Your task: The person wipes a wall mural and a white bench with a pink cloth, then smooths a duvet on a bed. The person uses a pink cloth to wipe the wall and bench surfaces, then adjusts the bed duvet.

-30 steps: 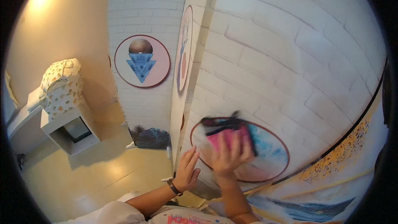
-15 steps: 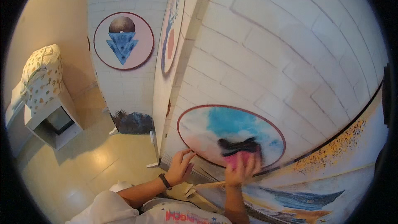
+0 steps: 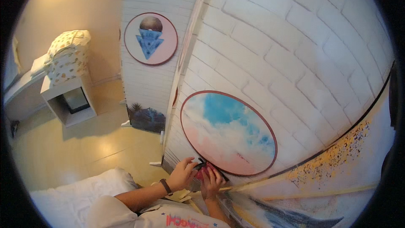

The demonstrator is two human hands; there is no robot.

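Note:
In front of my chest, at the lower edge of the round sky-and-cloud picture [image 3: 230, 131], both my hands meet at a small pink-and-black thing [image 3: 200, 175]. It has a dark pink body and black, strap-like parts; its exact kind is unclear. My right hand [image 3: 212, 182] is closed round the pink body from the right. From the left, my left hand [image 3: 182, 176], with a dark wristband [image 3: 166, 187], pinches at the black part. Fingers cover much of the thing.
A white brick-patterned folding panel [image 3: 270, 59] stands before me, its narrower leaf [image 3: 147, 84] bearing a round ice-cream-cone picture. On the left, a patterned cloth bundle [image 3: 69, 55] tops a white open box [image 3: 71, 101]. White bedding [image 3: 93, 190] lies lower left; a painted canvas [image 3: 333, 160] is at right.
My right hand has brought the pink-and-black thing down and left, away from the round picture, to my left hand. The left fingers now touch it. My view has shifted leftward.

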